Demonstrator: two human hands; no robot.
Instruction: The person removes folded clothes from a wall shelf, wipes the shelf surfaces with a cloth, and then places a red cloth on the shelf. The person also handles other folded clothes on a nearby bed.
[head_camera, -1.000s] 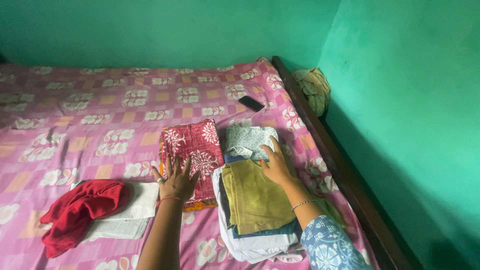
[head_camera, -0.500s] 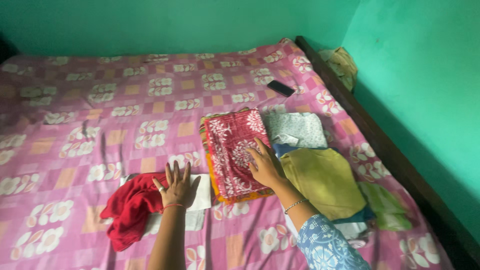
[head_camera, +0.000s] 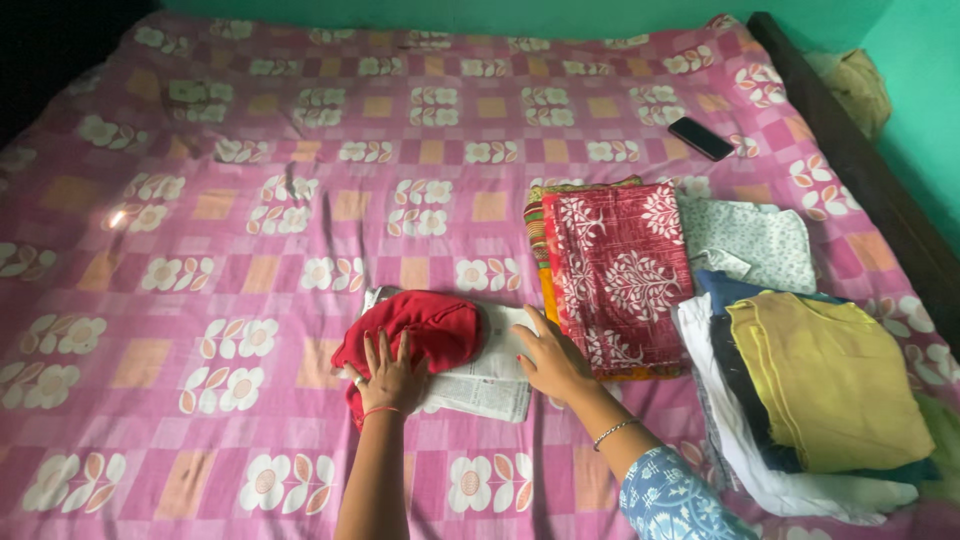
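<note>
Red cloth (head_camera: 420, 335): soft, light, limp; best gathered by its bunched edge.
Left hand (head_camera: 392, 378): flat, fingers spread, pressing the cloth at 6 o'clock.
Right hand (head_camera: 552, 362): open on newspaper (head_camera: 490, 378), 3 o'clock of cloth.

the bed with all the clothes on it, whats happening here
A person leans over a bed with a pink flowered sheet. The left hand lies flat on a crumpled red cloth that rests on a newspaper. The right hand is on that newspaper, beside a folded red patterned cloth. Further right sits a stack of folded clothes with a mustard-yellow piece on top. A dark phone lies near the bed's far edge.
</note>
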